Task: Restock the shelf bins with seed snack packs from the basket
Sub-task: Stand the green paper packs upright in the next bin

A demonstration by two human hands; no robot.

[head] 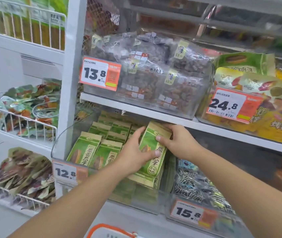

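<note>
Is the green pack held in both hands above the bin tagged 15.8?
No, both hands, left and right, hold the green pack over the bin tagged 12.8.

We see a green and tan seed pack (151,152) standing upright and tilted a little to the right, at the right side of a clear bin (71,162) marked 12.8. Its front shows a striped seed and large characters, with a round seal near the bottom. More packs (92,152) of the same kind stand in rows at its 9 o'clock and reach back toward 11 o'clock, fronts facing us. Others lie flat beneath it, at 6 o'clock. The orange rim of the basket (102,228) shows at the bottom edge of the view, at 7 o'clock from the pack and well apart from it.
</note>
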